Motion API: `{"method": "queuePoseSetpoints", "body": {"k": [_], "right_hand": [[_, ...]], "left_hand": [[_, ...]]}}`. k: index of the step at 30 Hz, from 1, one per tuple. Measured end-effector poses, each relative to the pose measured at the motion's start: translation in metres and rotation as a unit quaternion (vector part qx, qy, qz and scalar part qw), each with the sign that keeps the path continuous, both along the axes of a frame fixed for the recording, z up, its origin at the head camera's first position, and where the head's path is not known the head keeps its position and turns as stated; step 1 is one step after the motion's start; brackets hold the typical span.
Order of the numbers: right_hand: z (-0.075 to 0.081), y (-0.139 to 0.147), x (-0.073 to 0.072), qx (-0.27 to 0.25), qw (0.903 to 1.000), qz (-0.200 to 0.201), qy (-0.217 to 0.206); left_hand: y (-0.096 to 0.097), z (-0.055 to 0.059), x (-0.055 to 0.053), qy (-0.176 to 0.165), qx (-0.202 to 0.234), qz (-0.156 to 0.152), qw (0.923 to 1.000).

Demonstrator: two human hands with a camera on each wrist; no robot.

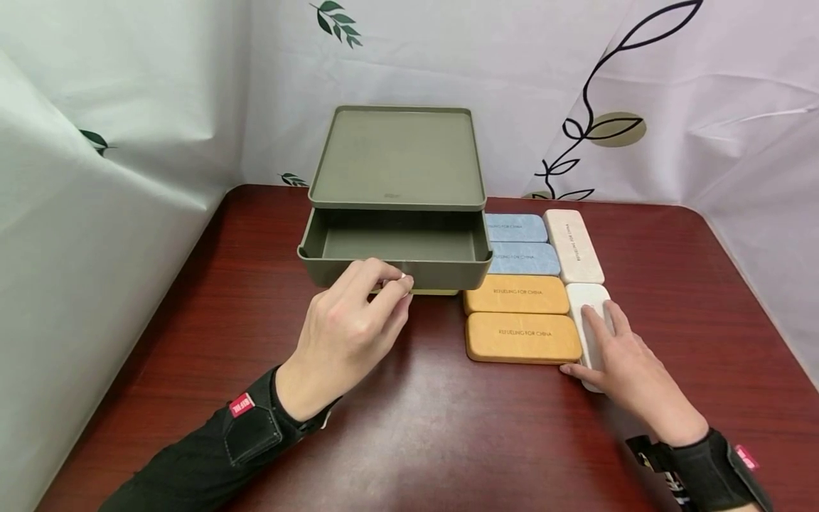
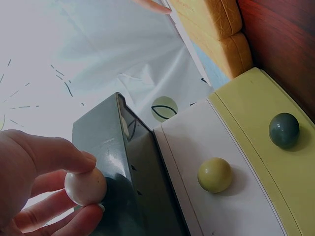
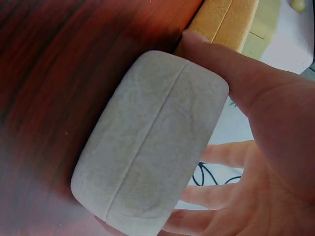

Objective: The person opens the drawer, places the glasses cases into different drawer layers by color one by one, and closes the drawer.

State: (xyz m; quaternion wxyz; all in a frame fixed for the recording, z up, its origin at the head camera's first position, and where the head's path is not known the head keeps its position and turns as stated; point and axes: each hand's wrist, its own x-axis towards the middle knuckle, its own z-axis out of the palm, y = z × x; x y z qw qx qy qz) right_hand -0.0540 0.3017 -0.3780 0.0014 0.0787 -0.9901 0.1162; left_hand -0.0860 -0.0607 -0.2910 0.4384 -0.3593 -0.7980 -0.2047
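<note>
My left hand (image 1: 355, 323) pinches the round white knob (image 2: 86, 187) on the front of the pulled-out top drawer (image 1: 441, 274) of a small green drawer box (image 1: 399, 156). In the left wrist view, a white drawer with a yellow-green knob (image 2: 215, 175) and a yellow-green drawer with a dark green knob (image 2: 284, 130) are beside it, both pushed in. On the right, my right hand (image 1: 640, 377) grips a white glasses case (image 3: 147, 142), thumb along one side and fingers over its top and other side. The case lies flat on the table.
Two yellow glasses cases (image 1: 525, 338) lie left of the white one, with two blue cases (image 1: 525, 259) behind them, close to the drawer box. A cream case (image 1: 574, 245) lies behind the white one. Patterned curtains (image 1: 512, 92) hang around the dark red table (image 1: 397, 448).
</note>
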Motion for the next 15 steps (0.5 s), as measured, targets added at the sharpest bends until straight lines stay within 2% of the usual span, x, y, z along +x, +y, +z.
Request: {"method": "queuePoseSetpoints", "body": {"k": [10,15], "right_hand": [[-0.0002,0.0000,0.0007,-0.005,0.9989,-0.020,-0.043],[-0.0015,0.0011,0.0017,-0.013,0.9996,-0.009,-0.025]], "left_hand": [[0.0010,-0.0006,-0.0004,0.006,0.000,0.001,1.0000],[0.0007,-0.0008,-0.0003,0.006,-0.001,0.002,1.0000]]}}
